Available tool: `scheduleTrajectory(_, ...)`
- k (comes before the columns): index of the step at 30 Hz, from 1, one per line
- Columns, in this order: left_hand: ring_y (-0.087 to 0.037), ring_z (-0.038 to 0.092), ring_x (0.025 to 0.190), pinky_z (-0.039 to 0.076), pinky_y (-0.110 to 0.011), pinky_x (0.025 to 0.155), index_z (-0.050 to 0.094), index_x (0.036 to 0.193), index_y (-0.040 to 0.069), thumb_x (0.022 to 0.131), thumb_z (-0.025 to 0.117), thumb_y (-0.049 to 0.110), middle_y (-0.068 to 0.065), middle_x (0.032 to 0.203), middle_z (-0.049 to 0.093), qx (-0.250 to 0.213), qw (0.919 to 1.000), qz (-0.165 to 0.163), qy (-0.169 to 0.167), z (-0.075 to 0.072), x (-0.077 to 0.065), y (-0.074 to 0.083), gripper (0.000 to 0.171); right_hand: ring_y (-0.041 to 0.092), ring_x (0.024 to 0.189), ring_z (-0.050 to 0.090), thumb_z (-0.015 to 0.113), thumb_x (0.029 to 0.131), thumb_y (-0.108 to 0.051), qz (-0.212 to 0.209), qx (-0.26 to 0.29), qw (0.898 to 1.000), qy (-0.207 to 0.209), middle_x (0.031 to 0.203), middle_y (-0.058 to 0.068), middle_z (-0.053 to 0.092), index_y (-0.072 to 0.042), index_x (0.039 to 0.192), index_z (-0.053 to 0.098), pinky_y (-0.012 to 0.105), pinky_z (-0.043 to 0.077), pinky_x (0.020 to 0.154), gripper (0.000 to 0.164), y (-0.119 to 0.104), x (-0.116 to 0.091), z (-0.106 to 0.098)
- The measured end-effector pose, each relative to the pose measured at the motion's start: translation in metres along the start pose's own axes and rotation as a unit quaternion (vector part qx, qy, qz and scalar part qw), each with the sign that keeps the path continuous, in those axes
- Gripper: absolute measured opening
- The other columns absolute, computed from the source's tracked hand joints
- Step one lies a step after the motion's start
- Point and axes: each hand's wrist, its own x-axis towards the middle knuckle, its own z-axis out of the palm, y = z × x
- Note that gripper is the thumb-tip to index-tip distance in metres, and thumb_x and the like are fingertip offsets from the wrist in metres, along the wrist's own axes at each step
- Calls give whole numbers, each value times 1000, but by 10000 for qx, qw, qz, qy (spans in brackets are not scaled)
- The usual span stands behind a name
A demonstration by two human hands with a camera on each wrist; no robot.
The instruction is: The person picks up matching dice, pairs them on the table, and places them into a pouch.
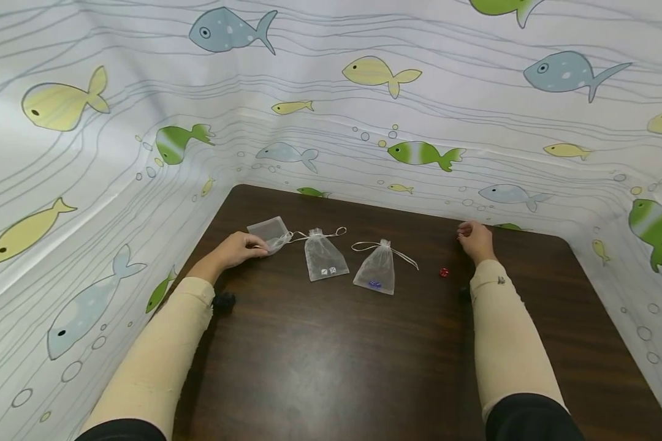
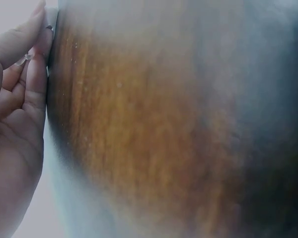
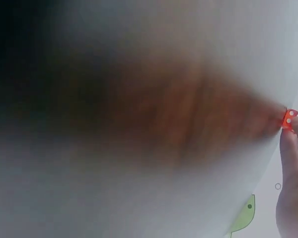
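In the head view my left hand (image 1: pixel 236 250) is at the far left of the table, its thumb and fingers pinching the edge of a sheer white drawstring bag (image 1: pixel 270 230) that lies flat. My right hand (image 1: pixel 477 240) is at the far right and pinches a red die (image 3: pixel 289 119) with white dots, clearest in the right wrist view. Another red die (image 1: pixel 444 272) lies on the table to the left of that hand. Between the hands are two more sheer bags: one (image 1: pixel 322 254) with two white dice (image 1: pixel 328 271) inside, one (image 1: pixel 379 263) with blue dice (image 1: pixel 374 284).
The dark brown wooden table (image 1: pixel 331 361) extends toward me. A white curtain (image 1: pixel 320 79) printed with fish hangs along its back and sides. Loose white drawstrings (image 1: pixel 405 257) spread from the necks of the bags.
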Motion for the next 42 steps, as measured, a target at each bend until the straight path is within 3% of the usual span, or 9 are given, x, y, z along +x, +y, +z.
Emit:
scheduleTrajectory(7,-33,63,105,49,-53,96,77,111,7,97,72,25,-13,113,73,116,9999,41,12,1,-2,-1,23,44,114,59,59,99,3,-111,181,9989,-407,121,30,63,10,127,58,57,48,97,29,-8,-25,-6)
scheduleTrajectory(18,-38,62,109,48,-56,97,76,113,4,98,71,27,-17,115,72,166,9995,261,-28,2,0,2,27,39,108,62,62,99,4,-107,304,9925,-1179,118,26,65,9,127,59,50,51,92,29,-14,-76,-18)
scheduleTrajectory(22,-40,61,110,47,-57,98,76,113,4,98,71,27,-19,116,71,207,9996,213,-6,0,-4,-1,29,37,107,63,64,97,6,-253,300,9894,-1401,115,23,66,8,126,61,49,51,92,29,-18,-82,-12)
scheduleTrajectory(29,-38,62,107,47,-55,97,76,112,3,97,72,24,-18,114,72,129,9997,218,8,0,-5,-2,26,36,106,63,66,95,8,-327,201,9891,-1425,113,22,67,7,124,61,47,51,90,29,-20,-89,-4)
scheduleTrajectory(42,-36,62,104,48,-54,95,77,110,3,97,72,23,-17,111,73,162,9993,348,-18,-1,-1,3,24,40,114,59,63,96,8,-415,33,9878,-1503,120,23,65,8,130,58,55,47,98,34,-29,-99,-11)
